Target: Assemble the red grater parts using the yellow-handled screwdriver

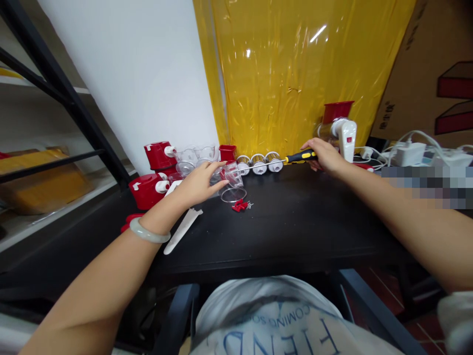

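My left hand (199, 185) grips a clear plastic part with red inside (233, 175), thumb and fingers round its left end. A screwdriver (300, 157) with a black and yellow handle is closed in my right hand (324, 155). Its long shaft points left, and the tip reaches the clear part; whether it meets a screw is too small to tell. Below the part is a clear round plastic piece (233, 196) on the black table (281, 222). Small red pieces (240, 205) lie in a pile close by, with tiny screws (250, 205) beside them.
Silver-and-white cylinders (259, 164) line the back beside a red container (227, 152). Red housings (145, 191) and clear cups (195, 154) stand left, near a white strip (183, 231). At right are a white appliance with a red hopper (347, 140), chargers (410, 154) and cables.
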`<state>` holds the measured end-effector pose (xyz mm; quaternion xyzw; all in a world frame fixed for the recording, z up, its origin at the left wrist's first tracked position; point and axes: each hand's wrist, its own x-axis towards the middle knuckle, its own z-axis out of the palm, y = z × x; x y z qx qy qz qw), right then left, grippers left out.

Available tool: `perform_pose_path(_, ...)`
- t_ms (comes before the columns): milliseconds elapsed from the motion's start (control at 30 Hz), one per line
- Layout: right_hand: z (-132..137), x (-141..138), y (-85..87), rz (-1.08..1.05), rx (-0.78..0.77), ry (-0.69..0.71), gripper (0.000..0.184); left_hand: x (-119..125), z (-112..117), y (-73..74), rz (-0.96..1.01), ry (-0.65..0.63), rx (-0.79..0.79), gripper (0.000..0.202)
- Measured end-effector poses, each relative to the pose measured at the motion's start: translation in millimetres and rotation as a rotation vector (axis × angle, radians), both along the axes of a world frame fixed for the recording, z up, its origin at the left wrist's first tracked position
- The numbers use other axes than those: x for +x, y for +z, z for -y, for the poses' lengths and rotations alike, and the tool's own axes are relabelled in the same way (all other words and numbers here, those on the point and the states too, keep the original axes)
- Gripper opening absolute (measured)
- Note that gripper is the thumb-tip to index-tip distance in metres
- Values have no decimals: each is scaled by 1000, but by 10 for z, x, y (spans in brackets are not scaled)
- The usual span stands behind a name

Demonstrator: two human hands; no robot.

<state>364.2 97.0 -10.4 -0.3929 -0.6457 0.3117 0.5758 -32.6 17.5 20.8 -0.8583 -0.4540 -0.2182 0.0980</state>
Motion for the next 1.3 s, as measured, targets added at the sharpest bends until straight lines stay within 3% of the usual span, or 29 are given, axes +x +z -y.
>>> perform_pose_path(100,35,-35,42,-55,-40,-5,30,2,4,0,-5,3,2,61)
perform_pose_path(400,158,-88,109,-314,-157,160,28,13,15,6,-19,5,13,63)
perform_pose_path(533,99,-57,81,-269,-115,142,29,8,10,6,-12,6,9,63)
perform_pose_path(667,24,-34,46,-88,-73,50,51,2,-4,-1,-11,6,8,63)
perform_pose_path(733,18,-32,36,-28,-29,30,50,-1,-6,-2,-10,1,10,62)
perform_pose_path(967,103,-72,75,-193,-82,60,20,7,17,2,-18,10,12,63)
perform_pose_path(1133,141,-64,91,-262,-83,157,31,6,14,3,-16,10,10,62)
perform_pose_path(1233,99,-58,78,-250,-73,117,28,5,8,1,-10,7,11,63)
perform_pose_path(1300,54,-52,62,-216,-80,70,37,4,4,-2,-6,2,12,62)
